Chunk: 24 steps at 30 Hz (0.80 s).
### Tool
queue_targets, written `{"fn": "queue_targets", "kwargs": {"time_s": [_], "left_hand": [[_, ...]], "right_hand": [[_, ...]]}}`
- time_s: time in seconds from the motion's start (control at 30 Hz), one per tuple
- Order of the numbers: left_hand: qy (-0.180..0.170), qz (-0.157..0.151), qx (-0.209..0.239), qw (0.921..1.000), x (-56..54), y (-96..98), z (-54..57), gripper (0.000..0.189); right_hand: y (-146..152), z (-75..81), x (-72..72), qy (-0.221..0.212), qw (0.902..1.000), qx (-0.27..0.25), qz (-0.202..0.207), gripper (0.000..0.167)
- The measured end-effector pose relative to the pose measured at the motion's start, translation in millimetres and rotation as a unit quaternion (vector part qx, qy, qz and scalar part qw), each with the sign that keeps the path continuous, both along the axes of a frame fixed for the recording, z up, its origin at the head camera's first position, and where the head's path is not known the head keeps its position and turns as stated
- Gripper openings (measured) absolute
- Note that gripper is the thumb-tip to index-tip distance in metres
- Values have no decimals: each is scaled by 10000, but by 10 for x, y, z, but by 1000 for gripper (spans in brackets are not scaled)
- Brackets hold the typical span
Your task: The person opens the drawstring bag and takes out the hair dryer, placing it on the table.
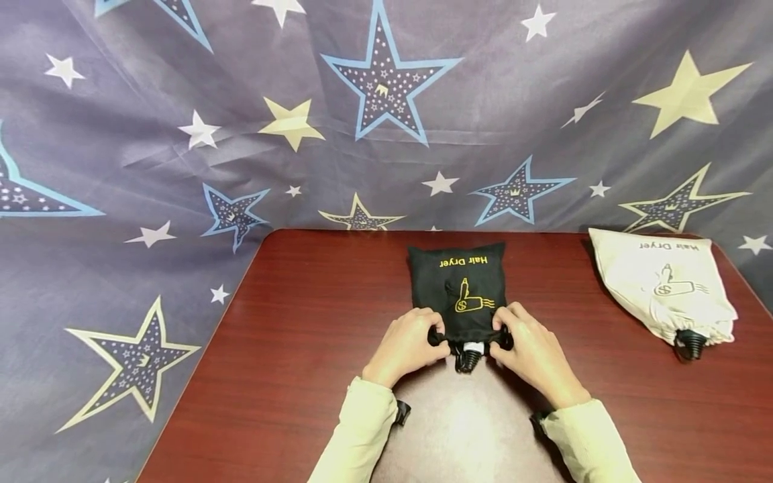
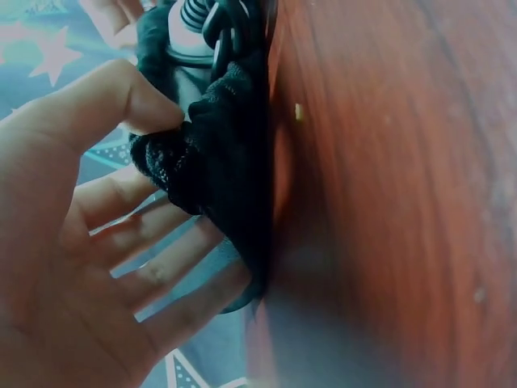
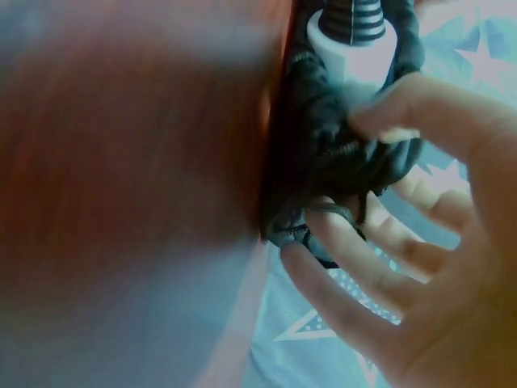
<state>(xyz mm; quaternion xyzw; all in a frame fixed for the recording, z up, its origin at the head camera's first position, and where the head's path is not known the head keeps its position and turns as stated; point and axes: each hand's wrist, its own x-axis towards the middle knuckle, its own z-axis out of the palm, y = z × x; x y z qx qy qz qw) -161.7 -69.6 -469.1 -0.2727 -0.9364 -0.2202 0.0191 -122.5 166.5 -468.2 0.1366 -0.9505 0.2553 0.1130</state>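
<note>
A black drawstring bag (image 1: 459,288) printed "Hair Dryer" in yellow lies on the table, its mouth toward me. From that mouth pokes the white handle end of a hair dryer (image 3: 355,61), with a ribbed black cord sleeve and a loop of black cord (image 2: 222,36). My left hand (image 1: 410,342) pinches the left side of the bag's gathered rim between thumb and fingers. On the opposite side my right hand (image 1: 531,349) pinches the rim in the same way. The rest of the dryer is hidden inside the cloth.
A white "Hair Dryer" bag (image 1: 670,282) lies at the table's right side, a black ribbed cord end (image 1: 690,343) sticking out of it. The reddish-brown table (image 1: 290,349) meets a grey star-patterned cloth (image 1: 241,87) at its back and left edges.
</note>
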Motion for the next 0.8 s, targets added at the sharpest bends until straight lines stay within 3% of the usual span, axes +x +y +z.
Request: {"fn": "queue_targets", "kwargs": {"time_s": [0.27, 0.8], "left_hand": [[127, 71, 85, 9999, -21, 20, -50, 26], [-19, 54, -110, 9999, -11, 29, -33, 23]], "right_hand": [[14, -11, -27, 335, 9993, 89, 136, 33], [5, -5, -13, 249, 9993, 130, 234, 25]]}}
